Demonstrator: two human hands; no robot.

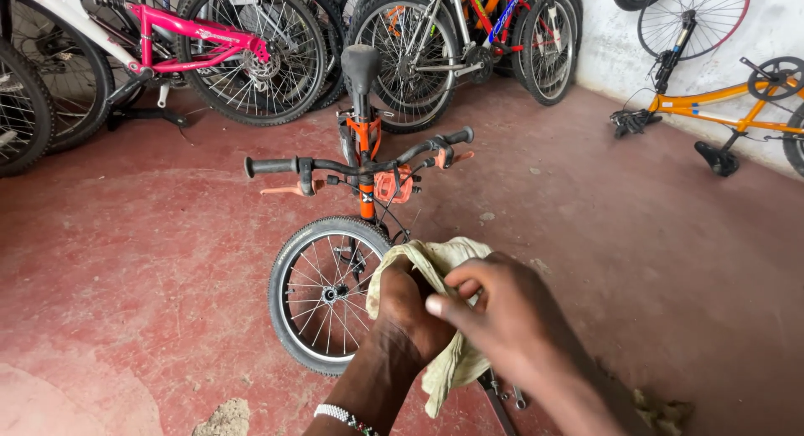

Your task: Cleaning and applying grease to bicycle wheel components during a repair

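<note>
A small orange bicycle [366, 143] stands facing me, its front wheel [322, 294] turned sideways and its black handlebar [352, 164] across the middle. Both my hands are in front of the wheel, wrapped in a pale yellow-green cloth [435, 260]. My left hand [410, 306], with a beaded bracelet at the wrist, grips the cloth from below. My right hand [502, 314] pinches the same cloth from the right, thumb and fingers closed over its folds. The cloth hangs down between my forearms.
Several bicycles lean in a row at the back, a pink one [193, 38] at the left. An orange frame [729, 101] lies upside down against the white wall at right. Small metal tools [502, 392] and a crumpled rag [662, 412] lie on the red floor near my right arm.
</note>
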